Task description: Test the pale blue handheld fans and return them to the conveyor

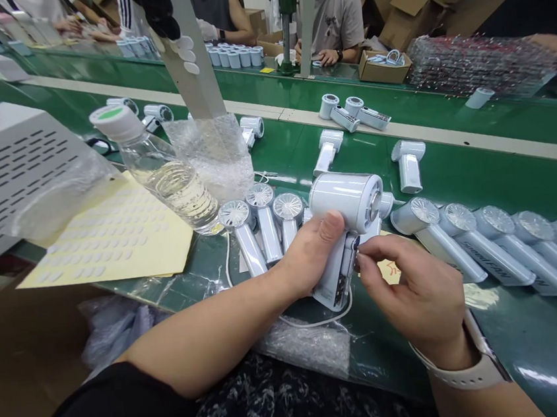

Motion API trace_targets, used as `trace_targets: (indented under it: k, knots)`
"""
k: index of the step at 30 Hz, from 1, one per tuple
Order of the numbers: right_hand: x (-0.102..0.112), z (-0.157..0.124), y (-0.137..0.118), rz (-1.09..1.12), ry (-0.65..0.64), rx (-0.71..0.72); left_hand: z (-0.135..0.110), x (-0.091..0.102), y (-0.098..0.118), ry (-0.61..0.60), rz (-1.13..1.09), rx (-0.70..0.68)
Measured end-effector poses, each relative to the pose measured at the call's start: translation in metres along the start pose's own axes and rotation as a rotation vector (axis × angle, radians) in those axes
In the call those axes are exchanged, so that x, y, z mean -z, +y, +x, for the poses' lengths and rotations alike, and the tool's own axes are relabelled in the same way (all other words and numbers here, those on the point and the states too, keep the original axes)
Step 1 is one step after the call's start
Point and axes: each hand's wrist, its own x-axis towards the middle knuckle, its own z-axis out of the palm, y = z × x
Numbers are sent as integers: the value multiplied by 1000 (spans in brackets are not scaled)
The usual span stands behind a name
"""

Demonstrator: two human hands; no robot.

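Observation:
My left hand point(315, 248) is wrapped round a pale blue handheld fan point(344, 196), thumb on the fan's head. The handle points down and its side is open, showing dark parts inside. At the upper part of that opening, my right hand point(411, 287) has thumb and finger pinched together; what sits between them is too small and covered to make out. A thin white cable point(323, 324) curves below the handle. Close by on the left, several fans point(246, 238) lean with their grilles up. To the right, a row of similar fans point(491, 246) lies slanted.
A tilted water bottle point(176, 179), a yellow sticker sheet point(112, 232) and a white vented box point(11, 173) occupy the left. Bubble wrap point(306, 348) lies at the front edge. More fans point(409, 165) rest on the green belt point(459, 183); people work across it.

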Motion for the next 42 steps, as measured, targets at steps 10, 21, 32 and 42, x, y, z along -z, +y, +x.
trace_targets:
  k: [10,21,32,42]
  knots:
    - [1,-6,5,-105,-55,89,-4,-3,9,0,154,-81]
    - [-6,-8,1,-140,15,81,-3,-1,2,-4,31,36]
    - [-2,-4,1,-99,-4,57,0,1,-3,7,-55,63]
    - [-2,-7,1,-79,-45,72,-2,-2,5,19,60,47]
